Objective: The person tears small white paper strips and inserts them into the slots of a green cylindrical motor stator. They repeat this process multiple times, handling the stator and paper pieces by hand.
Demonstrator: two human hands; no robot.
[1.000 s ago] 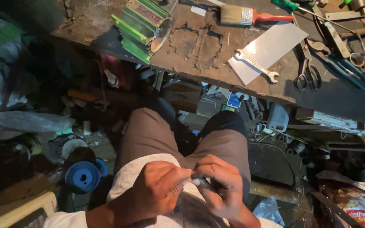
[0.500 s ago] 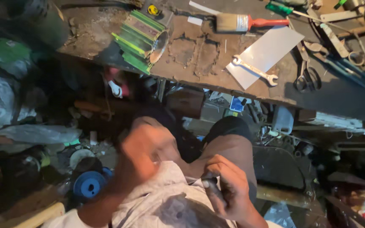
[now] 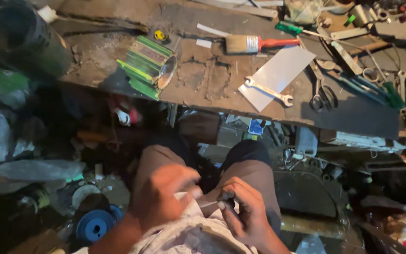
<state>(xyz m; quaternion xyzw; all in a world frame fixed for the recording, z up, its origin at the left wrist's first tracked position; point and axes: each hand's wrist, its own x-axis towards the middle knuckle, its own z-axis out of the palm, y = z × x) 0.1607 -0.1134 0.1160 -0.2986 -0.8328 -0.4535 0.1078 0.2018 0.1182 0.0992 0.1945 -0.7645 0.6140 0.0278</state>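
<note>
A dim, cluttered workshop, the rough workbench [image 3: 203, 89] ahead of my knees carrying a wrench [image 3: 268, 90] on a grey sheet [image 3: 278, 70] near its front edge. Down in my lap, my right hand [image 3: 243, 216] pinches a small dark piece [image 3: 225, 196]; a thin wire [image 3: 207, 203] (blurred) runs leftward to my left hand [image 3: 165, 195], fingers closed on its end.

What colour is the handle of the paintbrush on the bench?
Red, on the paintbrush, seen clearly in the head view.
</note>
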